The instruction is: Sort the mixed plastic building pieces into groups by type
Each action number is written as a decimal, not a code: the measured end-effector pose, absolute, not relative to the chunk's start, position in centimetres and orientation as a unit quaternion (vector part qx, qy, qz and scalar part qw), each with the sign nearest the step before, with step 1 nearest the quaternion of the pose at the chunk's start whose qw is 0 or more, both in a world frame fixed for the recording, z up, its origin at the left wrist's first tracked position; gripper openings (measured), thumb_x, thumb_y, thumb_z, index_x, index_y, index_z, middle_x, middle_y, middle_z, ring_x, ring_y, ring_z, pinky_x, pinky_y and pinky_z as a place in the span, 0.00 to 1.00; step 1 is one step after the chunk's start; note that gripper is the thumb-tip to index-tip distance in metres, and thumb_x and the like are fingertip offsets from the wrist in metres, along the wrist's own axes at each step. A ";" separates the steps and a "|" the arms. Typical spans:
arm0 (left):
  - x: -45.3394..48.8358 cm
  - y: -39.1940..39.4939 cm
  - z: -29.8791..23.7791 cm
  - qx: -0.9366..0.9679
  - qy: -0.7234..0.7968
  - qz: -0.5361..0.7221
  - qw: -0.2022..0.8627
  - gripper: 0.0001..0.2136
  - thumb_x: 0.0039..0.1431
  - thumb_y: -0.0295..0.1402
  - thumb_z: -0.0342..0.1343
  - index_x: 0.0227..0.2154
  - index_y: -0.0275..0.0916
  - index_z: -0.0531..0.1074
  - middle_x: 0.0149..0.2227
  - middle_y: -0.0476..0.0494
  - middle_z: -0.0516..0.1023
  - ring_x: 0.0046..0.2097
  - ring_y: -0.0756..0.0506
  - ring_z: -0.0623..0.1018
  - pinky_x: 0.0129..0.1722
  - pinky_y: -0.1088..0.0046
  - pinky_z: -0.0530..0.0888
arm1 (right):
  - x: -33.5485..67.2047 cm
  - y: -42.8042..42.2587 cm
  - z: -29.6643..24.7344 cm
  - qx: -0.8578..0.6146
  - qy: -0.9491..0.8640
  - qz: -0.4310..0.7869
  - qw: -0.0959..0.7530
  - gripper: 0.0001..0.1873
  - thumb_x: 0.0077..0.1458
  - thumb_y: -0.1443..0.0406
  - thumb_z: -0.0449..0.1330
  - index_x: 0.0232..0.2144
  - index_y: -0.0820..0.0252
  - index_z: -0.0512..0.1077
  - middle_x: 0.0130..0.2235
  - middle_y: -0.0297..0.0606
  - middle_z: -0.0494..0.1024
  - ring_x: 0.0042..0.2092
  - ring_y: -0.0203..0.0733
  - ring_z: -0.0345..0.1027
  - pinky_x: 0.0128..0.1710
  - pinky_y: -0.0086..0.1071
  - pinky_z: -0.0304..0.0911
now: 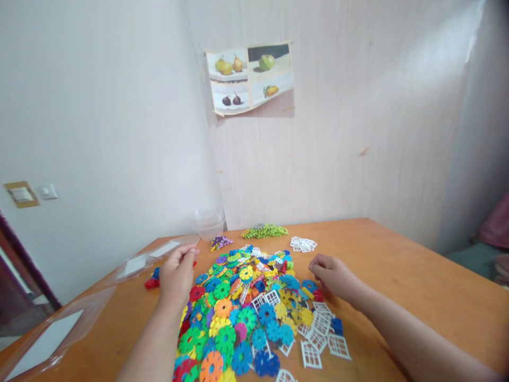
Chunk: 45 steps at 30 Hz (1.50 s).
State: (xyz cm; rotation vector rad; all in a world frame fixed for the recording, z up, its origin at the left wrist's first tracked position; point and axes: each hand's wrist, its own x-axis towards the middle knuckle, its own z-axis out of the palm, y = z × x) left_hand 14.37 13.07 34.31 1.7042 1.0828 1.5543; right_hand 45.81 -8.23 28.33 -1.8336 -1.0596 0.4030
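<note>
- Left hand (177, 276): fingers (186, 253) pinched narrow at the far left edge of the heap of coloured snowflake discs (238, 313); whether a piece sat between them could not be told.
- Right hand (332, 276): fingers (315, 267) curled narrow, tips down at the heap's right edge, touching the pieces there; no piece seen held.
- Heap: lay on the wooden surface (417, 276) between the two hands, white window-grid pieces (322, 339) mixed in along its near right side.
- Small red and blue cluster (153, 279): just left of the heap, beside the left hand.
- Purple pile (221, 242), green pile (264, 231), white pile (303, 244): set apart beyond the heap's far side.
- Clear tub (208, 223): behind the purple pile, near the wall.
- Clear plastic bags (147, 260): left of the heap, well apart.
</note>
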 end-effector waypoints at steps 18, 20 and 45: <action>14.3 14.8 32.8 0.695 0.431 0.493 0.297 0.16 0.53 0.41 0.53 0.40 0.38 0.77 0.32 0.44 0.82 0.38 0.41 0.80 0.39 0.68 0.72 | 40.2 -6.5 31.8 -0.707 -0.656 0.054 0.260 0.11 0.50 0.64 0.59 0.37 0.54 0.77 0.34 0.35 0.77 0.34 0.39 0.68 0.32 0.29 0.57; 14.6 14.8 32.5 0.707 0.431 0.474 0.299 0.16 0.54 0.41 0.53 0.39 0.38 0.77 0.33 0.44 0.82 0.38 0.41 0.80 0.38 0.68 0.72 | 40.0 -5.8 31.7 -0.710 -0.653 0.061 0.257 0.10 0.49 0.65 0.59 0.35 0.54 0.78 0.32 0.34 0.76 0.32 0.38 0.67 0.30 0.28 0.55; 17.6 7.9 34.7 0.807 0.241 0.292 0.454 0.19 0.60 0.50 0.52 0.37 0.40 0.77 0.31 0.46 0.80 0.32 0.46 0.76 0.33 0.71 0.70 | 37.5 -4.7 31.7 -0.608 -0.551 0.215 0.529 0.12 0.55 0.54 0.59 0.36 0.56 0.69 0.21 0.24 0.61 0.21 0.32 0.54 0.21 0.26 0.51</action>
